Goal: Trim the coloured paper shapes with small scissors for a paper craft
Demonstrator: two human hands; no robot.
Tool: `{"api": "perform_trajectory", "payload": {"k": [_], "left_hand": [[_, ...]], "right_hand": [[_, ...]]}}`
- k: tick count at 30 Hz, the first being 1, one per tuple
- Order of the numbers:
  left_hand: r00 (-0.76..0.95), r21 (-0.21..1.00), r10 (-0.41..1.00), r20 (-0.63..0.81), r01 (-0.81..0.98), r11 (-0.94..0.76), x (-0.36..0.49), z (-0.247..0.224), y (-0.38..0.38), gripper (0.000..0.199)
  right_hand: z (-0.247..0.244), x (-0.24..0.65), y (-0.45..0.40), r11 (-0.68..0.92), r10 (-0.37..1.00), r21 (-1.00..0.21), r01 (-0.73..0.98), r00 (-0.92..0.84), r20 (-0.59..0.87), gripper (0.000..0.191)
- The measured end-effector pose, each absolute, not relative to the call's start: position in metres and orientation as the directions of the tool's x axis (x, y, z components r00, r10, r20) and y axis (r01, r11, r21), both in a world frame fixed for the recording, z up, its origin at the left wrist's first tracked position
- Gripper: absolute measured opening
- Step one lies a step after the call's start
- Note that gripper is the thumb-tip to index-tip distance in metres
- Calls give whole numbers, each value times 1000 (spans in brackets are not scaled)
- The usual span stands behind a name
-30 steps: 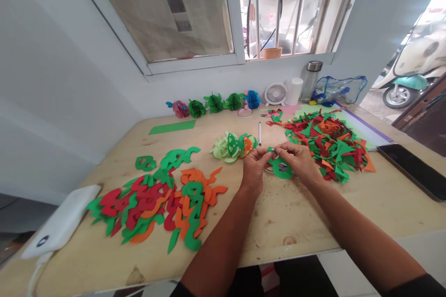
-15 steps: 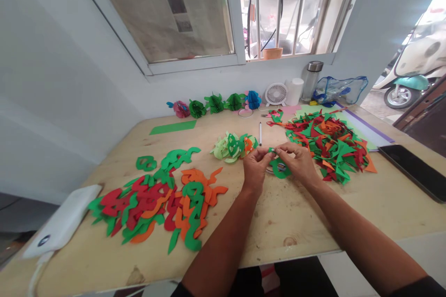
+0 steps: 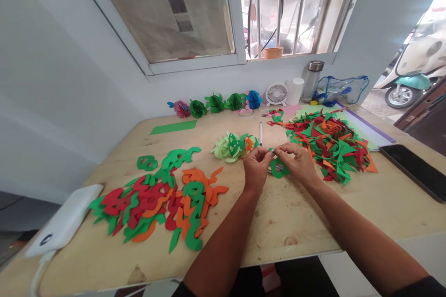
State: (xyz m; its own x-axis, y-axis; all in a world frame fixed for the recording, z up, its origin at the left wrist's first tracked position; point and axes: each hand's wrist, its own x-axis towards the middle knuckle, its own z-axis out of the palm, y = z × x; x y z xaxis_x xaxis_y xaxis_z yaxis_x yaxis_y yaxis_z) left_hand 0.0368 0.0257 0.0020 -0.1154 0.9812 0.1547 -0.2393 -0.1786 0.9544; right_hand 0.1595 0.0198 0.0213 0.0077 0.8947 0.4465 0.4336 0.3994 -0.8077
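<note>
Near the middle of the wooden table (image 3: 272, 236), my left hand (image 3: 257, 167) and my right hand (image 3: 296, 162) meet fingertip to fingertip. Both pinch the upper end of a curled green paper piece (image 3: 278, 171), whose ring-shaped part hangs below the fingers. A round item behind that piece is mostly hidden. Just left of my left hand lies a cluster of pale green, dark green and orange paper shapes (image 3: 233, 146). A white pen (image 3: 261, 133) lies beyond my hands. Right of my right hand is a heap of red, green and orange scraps (image 3: 334, 141).
Curved paper cutouts (image 3: 149, 199) cover the left side, beside a white device with a cable (image 3: 64, 222). A black phone (image 3: 414, 169) lies at the right. Along the wall stand paper ornaments (image 3: 215, 103), a small fan (image 3: 276, 94), a bottle (image 3: 311, 81) and a clear pouch (image 3: 339, 89).
The hanging part of the green paper piece has shifted slightly to the left. Both hands keep their pinch in nearly the same place.
</note>
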Motion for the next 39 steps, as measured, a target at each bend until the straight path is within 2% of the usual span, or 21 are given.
{"api": "perform_trajectory", "payload": {"k": [8, 19, 31, 39], "left_hand": [[-129, 955, 973, 192, -202, -215, 37, -1, 28, 11], [-151, 978, 977, 153, -117, -172, 35, 7, 24, 6], [-112, 956, 991, 69, -276, -98, 35, 10, 25, 7], [-21, 953, 998, 67, -294, -70, 35, 9, 25, 8]], "right_hand": [[19, 159, 20, 430, 877, -789, 439, 2, 480, 17], [19, 157, 18, 413, 872, -760, 501, 25, 490, 18], [20, 163, 21, 312, 905, -791, 526, 89, 416, 19], [31, 160, 18, 279, 953, -857, 433, -12, 304, 23]]}}
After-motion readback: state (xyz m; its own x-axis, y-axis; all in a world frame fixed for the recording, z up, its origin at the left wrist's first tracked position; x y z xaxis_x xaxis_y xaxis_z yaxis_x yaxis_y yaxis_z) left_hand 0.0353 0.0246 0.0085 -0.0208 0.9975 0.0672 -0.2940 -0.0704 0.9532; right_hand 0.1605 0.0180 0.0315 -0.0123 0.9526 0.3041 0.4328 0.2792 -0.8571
